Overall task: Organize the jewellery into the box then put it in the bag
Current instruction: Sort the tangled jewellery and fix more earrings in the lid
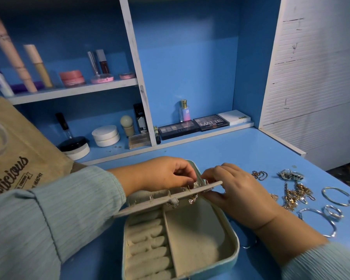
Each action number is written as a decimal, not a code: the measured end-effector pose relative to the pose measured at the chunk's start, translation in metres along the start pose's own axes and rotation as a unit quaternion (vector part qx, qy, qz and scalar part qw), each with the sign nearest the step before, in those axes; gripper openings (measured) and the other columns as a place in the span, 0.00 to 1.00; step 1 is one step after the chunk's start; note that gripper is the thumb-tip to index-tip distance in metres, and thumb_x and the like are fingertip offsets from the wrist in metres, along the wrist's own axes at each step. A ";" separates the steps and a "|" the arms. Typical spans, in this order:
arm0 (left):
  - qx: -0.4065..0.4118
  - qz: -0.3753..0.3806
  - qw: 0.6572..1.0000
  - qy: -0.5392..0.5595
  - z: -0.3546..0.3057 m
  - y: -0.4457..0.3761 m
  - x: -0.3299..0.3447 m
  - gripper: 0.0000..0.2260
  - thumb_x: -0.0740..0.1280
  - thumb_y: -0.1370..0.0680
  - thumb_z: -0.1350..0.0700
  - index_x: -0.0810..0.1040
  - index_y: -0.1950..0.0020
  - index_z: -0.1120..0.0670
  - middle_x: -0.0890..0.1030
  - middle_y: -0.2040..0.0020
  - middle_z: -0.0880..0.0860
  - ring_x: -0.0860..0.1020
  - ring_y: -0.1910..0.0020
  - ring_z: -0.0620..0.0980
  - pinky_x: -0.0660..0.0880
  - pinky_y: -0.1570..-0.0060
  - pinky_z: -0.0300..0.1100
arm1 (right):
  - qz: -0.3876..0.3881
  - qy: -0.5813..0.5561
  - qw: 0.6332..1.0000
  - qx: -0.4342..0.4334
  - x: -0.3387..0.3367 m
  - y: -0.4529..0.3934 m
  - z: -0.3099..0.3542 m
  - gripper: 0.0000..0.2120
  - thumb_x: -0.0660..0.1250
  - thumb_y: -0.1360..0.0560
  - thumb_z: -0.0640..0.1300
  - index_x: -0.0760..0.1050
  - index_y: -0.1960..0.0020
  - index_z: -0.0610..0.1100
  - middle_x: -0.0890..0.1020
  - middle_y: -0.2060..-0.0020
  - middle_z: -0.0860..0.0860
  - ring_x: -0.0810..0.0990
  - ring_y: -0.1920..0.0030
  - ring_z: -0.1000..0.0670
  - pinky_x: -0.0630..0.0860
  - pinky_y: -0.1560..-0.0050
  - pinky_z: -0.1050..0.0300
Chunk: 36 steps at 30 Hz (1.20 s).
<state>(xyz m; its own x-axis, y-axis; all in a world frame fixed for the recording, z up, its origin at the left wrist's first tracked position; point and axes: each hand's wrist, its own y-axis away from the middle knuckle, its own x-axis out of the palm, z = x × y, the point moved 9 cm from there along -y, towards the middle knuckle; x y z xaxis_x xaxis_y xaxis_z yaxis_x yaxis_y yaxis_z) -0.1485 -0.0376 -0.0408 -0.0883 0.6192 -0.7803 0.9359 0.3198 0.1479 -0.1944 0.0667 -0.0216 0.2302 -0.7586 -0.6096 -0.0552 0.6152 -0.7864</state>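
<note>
My left hand (166, 174) and right hand (236, 190) both pinch the earring panel (170, 199) over the open box (180, 239) at bottom centre, its long axis running lower left to upper right. Behind, a palette (211, 122) reads "MATTE"; the bag (18, 150) sits at left.

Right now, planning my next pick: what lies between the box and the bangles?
Head view: only the right hand and forearm between the jewellery box and the bangles.

Both hands (166, 174) (236, 190), fingers pinched.
</note>
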 end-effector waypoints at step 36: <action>-0.078 0.020 0.984 0.157 0.021 -0.006 0.012 0.06 0.68 0.24 0.59 0.78 0.58 0.49 0.80 0.60 0.47 0.76 0.61 0.42 0.73 0.56 0.32 | 0.004 -0.016 1.000 0.006 0.001 0.001 -0.002 0.14 0.63 0.29 0.53 0.78 0.56 0.42 0.80 0.64 0.52 0.73 0.64 0.53 0.70 0.62 0.61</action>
<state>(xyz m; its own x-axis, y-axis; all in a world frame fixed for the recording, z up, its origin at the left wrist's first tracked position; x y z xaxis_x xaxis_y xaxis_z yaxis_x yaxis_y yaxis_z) -0.1477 -0.0475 -0.0639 -0.1757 0.8167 -0.5496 0.8791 0.3815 0.2859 -0.1961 0.0661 -0.0234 0.2602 -0.7465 -0.6124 -0.0454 0.6241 -0.7800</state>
